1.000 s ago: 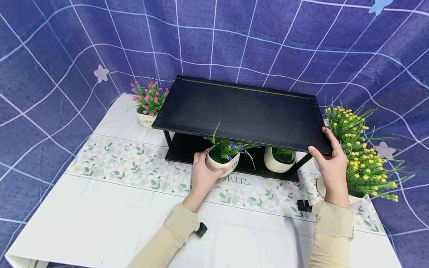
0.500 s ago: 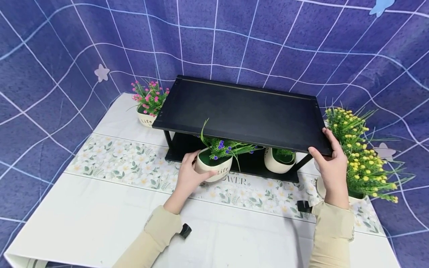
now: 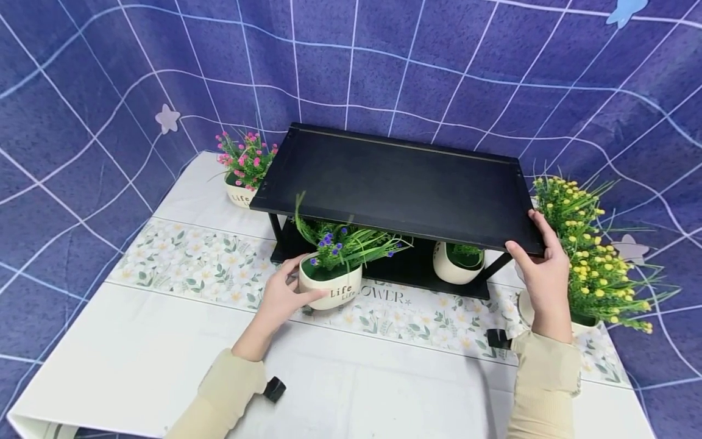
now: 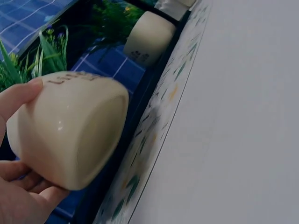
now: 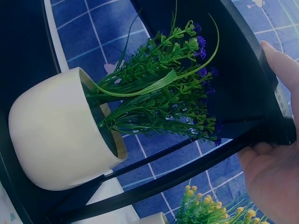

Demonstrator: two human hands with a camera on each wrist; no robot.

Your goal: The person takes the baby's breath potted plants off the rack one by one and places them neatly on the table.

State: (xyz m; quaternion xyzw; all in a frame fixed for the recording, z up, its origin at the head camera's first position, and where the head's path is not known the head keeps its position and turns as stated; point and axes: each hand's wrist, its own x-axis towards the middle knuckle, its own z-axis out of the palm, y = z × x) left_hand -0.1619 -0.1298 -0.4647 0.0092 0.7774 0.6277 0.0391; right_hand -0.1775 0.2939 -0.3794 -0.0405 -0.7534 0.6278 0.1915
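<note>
My left hand (image 3: pixel 280 296) grips a cream pot (image 3: pixel 320 291) lettered "Life", planted with grass and purple-blue flowers. The pot is in front of the left half of a black two-tier shelf (image 3: pixel 400 183). Its underside shows in the left wrist view, where the fingers and thumb clasp the cream pot (image 4: pixel 65 135) from two sides. At the shelf's front right corner, my right hand (image 3: pixel 544 274) holds the upper board between thumb and fingers. A second cream pot (image 5: pixel 60 130) with purple flowers stands on the lower board; from above, the upper board hides most of its plant.
A pink-flowered pot plant (image 3: pixel 244 171) stands left of the shelf. Yellow-flowered plants (image 3: pixel 592 262) crowd its right side, close to my right hand. The white table cover (image 3: pixel 384 390) has a floral band, and a blue gridded curtain (image 3: pixel 384 67) hangs behind.
My left hand has drawn the flower pot leftward and toward me, out from beneath the upper board. More of its flowers and lettering now show. The right hand keeps its place on the shelf.
</note>
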